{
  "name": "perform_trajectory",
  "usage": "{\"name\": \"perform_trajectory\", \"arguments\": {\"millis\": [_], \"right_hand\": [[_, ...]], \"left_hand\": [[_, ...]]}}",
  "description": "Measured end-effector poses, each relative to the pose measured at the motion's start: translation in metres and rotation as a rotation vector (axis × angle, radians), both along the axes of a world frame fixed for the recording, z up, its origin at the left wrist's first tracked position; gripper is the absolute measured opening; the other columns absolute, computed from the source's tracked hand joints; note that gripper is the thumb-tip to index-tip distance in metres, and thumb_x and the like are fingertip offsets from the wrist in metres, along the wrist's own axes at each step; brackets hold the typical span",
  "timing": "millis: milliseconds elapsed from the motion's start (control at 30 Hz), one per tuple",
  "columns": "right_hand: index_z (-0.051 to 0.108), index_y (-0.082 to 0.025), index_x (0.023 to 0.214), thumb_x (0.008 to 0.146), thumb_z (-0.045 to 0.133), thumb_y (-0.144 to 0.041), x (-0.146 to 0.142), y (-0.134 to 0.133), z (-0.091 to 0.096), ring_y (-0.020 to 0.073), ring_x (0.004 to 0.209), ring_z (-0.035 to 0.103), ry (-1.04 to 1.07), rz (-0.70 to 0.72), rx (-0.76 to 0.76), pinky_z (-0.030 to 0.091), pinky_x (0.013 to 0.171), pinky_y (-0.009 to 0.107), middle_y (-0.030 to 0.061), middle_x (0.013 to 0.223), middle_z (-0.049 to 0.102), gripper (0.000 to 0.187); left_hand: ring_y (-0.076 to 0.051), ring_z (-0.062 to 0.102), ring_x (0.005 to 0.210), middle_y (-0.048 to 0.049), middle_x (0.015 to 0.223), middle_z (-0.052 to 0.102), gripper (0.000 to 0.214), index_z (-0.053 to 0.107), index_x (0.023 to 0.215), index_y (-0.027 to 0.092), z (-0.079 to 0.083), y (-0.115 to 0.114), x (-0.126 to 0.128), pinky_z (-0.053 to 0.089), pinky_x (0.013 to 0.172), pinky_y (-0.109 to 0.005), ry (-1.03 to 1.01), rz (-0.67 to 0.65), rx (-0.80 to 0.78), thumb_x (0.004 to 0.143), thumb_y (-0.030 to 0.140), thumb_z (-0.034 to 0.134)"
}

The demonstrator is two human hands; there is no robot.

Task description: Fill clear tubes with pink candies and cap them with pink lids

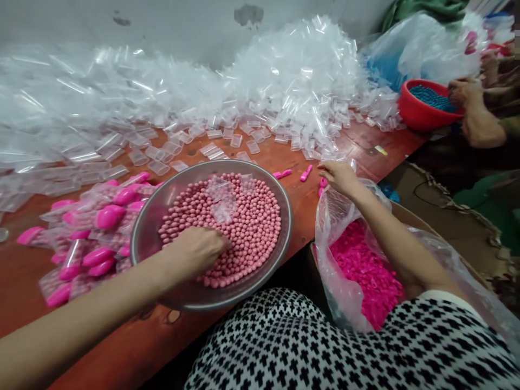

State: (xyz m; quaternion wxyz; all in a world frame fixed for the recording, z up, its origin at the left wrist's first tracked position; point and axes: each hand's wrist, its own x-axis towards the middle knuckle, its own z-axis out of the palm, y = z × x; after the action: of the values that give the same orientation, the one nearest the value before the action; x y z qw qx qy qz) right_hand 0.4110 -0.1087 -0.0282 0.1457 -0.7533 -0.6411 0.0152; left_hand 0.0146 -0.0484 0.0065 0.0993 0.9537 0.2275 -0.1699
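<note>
My left hand (205, 246) is closed and pressed down among the pink beads (252, 233) in a wide metal bowl (287, 216). Its fingertips are hidden, so whatever it holds cannot be seen. Small clear plastic sleeves (222, 203) lie on top of the beads. Over the table edge, my right hand (340, 176) has its fingers bent together, with a pink plastic cap (323, 185) right under them; I cannot tell whether they grip it. Two more pink caps (306, 173) (283, 174) lie on the table between bowl and hand. Below my right forearm, a clear bag (327, 260) holds many bright pink pieces (368, 273).
Bead-filled clear packs with pink caps (101, 238) are heaped left of the bowl. A large mound of clear plastic sleeves (292, 70) runs along the wall. At the far right, another person's hands (467, 92) are at a red bowl (422, 116) of blue beads.
</note>
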Motion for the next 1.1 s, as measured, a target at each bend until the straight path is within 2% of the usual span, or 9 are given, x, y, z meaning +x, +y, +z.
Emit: {"name": "perform_trajectory", "arguments": {"millis": [100,233,333,467,567,667,833,933,1100], "right_hand": [[0.069,-0.013,0.121,0.085,0.052,-0.007,0.002,0.019,-0.009,0.0283,0.121,0.06,-0.031,0.14,-0.064,0.045,0.101,0.041,0.0156,0.131,0.066,0.04],[0.071,-0.015,0.114,0.086,0.051,-0.005,-0.003,0.038,-0.021,0.0281,0.127,0.054,-0.08,0.344,-0.169,0.038,0.107,0.043,0.0142,0.134,0.065,0.036],[0.074,-0.014,0.098,0.086,0.058,-0.013,-0.001,0.043,-0.027,0.0295,0.116,0.06,-0.053,0.282,-0.151,0.041,0.101,0.044,0.0167,0.117,0.072,0.02],[0.07,-0.014,0.097,0.088,0.059,-0.023,-0.003,0.037,-0.021,0.0234,0.091,0.068,0.038,0.139,-0.051,0.05,0.081,0.035,0.0132,0.099,0.075,0.016],[0.064,-0.015,0.091,0.087,0.064,-0.035,-0.024,0.023,-0.003,0.0172,0.069,0.068,0.46,0.064,0.105,0.05,0.062,0.029,0.0075,0.084,0.075,0.02],[0.059,-0.018,0.079,0.071,0.082,-0.043,-0.064,0.008,0.022,0.0128,0.052,0.062,1.033,0.083,0.194,0.045,0.048,0.024,0.002,0.069,0.071,0.035],[0.066,-0.017,0.076,0.064,0.087,-0.047,-0.133,-0.008,0.054,0.0097,0.055,0.058,1.148,0.21,0.16,0.046,0.047,0.021,-0.0003,0.07,0.068,0.039],[0.068,-0.017,0.08,0.071,0.081,-0.049,-0.151,-0.009,0.062,0.0092,0.055,0.058,1.143,0.232,0.174,0.045,0.047,0.021,-0.001,0.069,0.067,0.036],[0.067,-0.021,0.094,0.069,0.082,-0.049,-0.159,-0.011,0.073,0.0124,0.055,0.064,1.28,0.213,0.109,0.05,0.048,0.022,-0.0027,0.067,0.068,0.041]], "left_hand": [[-0.025,0.069,0.078,-0.0159,0.086,0.073,0.026,0.067,0.082,0.013,-0.008,-0.014,0.031,0.052,0.072,-0.033,0.095,-0.087,-0.025,0.082,0.002,0.043],[-0.023,0.068,0.08,-0.0126,0.087,0.072,0.022,0.062,0.086,0.015,-0.016,-0.02,0.052,0.051,0.074,-0.032,-0.109,0.029,-0.114,0.091,0.014,0.041],[-0.02,0.067,0.08,-0.0065,0.086,0.071,0.019,0.061,0.088,0.018,-0.014,-0.015,0.047,0.051,0.076,-0.029,-0.38,0.211,-0.438,0.094,0.03,0.047],[-0.019,0.067,0.087,-0.0054,0.092,0.072,0.023,0.065,0.091,0.017,-0.006,-0.01,0.032,0.054,0.083,-0.032,-0.734,0.415,-0.86,0.086,0.039,0.062],[-0.018,0.067,0.086,-0.0057,0.09,0.072,0.027,0.067,0.098,0.016,-0.004,-0.012,0.027,0.056,0.084,-0.034,-0.89,0.521,-1.009,0.081,0.036,0.071],[-0.017,0.067,0.086,-0.0055,0.094,0.072,0.034,0.068,0.105,0.016,-0.006,-0.016,0.028,0.057,0.084,-0.034,-0.982,0.579,-1.099,0.077,0.035,0.076],[-0.017,0.068,0.091,-0.0084,0.103,0.072,0.037,0.07,0.105,0.016,-0.006,-0.022,0.026,0.056,0.087,-0.034,-1.03,0.586,-1.243,0.077,0.039,0.077],[-0.019,0.069,0.087,-0.0087,0.1,0.073,0.037,0.069,0.106,0.015,-0.003,-0.018,0.017,0.056,0.083,-0.035,-1.023,0.578,-1.166,0.082,0.043,0.069],[-0.023,0.067,0.079,-0.0074,0.074,0.071,0.014,0.072,0.077,0.016,-0.004,-0.003,0.016,0.048,0.079,-0.032,-0.577,0.378,-0.428,0.083,0.028,0.065]]}}
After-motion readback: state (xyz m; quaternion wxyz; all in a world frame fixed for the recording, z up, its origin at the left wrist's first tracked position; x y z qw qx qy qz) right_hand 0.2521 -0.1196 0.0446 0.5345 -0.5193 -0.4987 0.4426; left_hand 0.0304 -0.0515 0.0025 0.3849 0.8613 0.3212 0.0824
